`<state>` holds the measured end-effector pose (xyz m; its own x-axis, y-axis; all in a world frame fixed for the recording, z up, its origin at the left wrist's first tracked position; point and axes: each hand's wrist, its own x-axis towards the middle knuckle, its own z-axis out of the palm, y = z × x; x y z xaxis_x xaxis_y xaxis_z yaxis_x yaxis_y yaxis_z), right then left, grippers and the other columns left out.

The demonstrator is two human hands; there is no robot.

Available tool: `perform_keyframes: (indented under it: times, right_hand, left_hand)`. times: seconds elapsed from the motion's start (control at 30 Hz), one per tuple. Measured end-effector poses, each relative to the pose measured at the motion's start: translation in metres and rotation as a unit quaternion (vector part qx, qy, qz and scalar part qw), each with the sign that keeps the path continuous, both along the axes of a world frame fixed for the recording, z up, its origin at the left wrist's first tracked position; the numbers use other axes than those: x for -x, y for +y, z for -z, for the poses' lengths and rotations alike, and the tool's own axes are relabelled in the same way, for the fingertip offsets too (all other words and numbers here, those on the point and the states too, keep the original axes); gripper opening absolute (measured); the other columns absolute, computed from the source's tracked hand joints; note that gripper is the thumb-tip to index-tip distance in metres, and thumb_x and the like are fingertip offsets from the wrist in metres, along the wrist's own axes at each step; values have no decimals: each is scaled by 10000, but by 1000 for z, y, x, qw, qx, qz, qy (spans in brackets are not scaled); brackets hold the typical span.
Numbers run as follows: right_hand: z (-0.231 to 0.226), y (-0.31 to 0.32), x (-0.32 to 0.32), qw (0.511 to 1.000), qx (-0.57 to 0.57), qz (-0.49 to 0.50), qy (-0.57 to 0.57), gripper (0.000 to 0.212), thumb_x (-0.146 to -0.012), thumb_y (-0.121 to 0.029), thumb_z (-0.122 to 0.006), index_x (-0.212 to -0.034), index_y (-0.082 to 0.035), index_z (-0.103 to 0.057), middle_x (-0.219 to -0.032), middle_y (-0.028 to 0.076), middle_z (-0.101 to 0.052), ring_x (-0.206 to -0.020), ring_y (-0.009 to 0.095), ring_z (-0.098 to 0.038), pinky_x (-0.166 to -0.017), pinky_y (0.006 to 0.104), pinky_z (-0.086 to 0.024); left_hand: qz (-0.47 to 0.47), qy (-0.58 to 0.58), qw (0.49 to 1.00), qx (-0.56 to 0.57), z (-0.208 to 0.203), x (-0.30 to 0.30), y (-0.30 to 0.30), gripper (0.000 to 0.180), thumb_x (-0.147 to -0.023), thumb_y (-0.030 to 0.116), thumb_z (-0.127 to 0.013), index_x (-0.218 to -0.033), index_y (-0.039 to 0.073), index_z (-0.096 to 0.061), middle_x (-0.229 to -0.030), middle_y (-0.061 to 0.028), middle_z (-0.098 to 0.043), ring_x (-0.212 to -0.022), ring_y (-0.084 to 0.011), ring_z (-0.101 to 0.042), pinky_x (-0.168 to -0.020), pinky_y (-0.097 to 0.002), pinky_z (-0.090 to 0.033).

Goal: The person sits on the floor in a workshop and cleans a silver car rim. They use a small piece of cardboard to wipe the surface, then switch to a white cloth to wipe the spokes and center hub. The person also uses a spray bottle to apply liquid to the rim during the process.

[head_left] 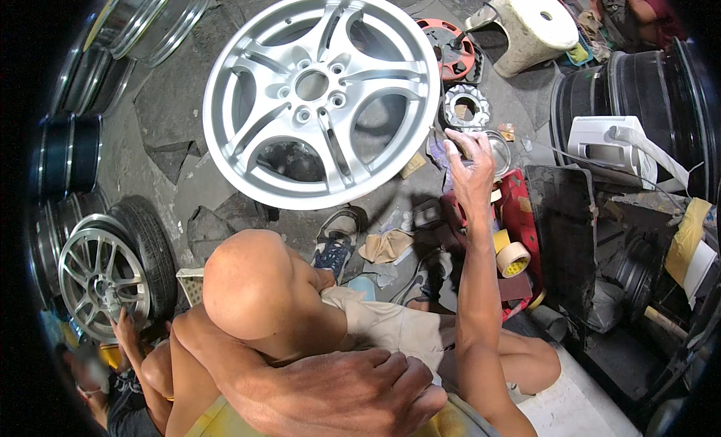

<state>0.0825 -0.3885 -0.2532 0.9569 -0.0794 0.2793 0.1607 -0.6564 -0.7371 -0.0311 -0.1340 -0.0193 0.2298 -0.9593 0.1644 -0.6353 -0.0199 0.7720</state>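
Observation:
A large silver alloy wheel (345, 183) with paired curved spokes lies face up in front of me. My right hand (473, 166) is beside its right rim, fingers loosely bent and apart, white dust on the tips. No object shows in it. Low in the view, my left hand (368, 392) is closed in front of my body, the arm bent around my raised knee (255, 283). Its curled fingers hide whatever they may hold. Below the wheel a crumpled tan cloth (385, 246) lies by my shoe (336, 241).
Masking tape (514, 258) sits by a red case (518, 211). A white stool (529, 27) stands beyond an orange reel (448, 50). Black wheels (635, 84) are stacked right. At left, a co-worker's hand (124, 328) touches a smaller spoked wheel (104, 275) near a tire (146, 249).

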Motion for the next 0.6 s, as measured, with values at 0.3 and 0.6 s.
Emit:
perform_keyframes:
  times: [0.3, 0.6]
  right_hand:
    - [-9, 0, 1, 999, 36, -12, -18, 213, -883, -82, -706, -1081, -24, -760, -956, 149, -643, -904, 303, -649, -841, 407, -509]
    - [-13, 1, -1, 999, 38, -20, -11, 218, -878, -84, -717, -1079, -12, -759, -961, 147, -632, -884, 296, -637, -834, 406, -502]
  left_hand:
    - [-4, 1, 1000, -3, -1, 1, 1, 159, -884, 87, -620, -1008, -6, -584, -961, -76, -624, -894, -154, -689, -776, -270, -583]
    - [-1, 5, 1000, -3, -2, 0, -1, 148, -890, 80, -615, -1008, -3, -580, -980, -73, -632, -925, -138, -695, -806, -258, -588]
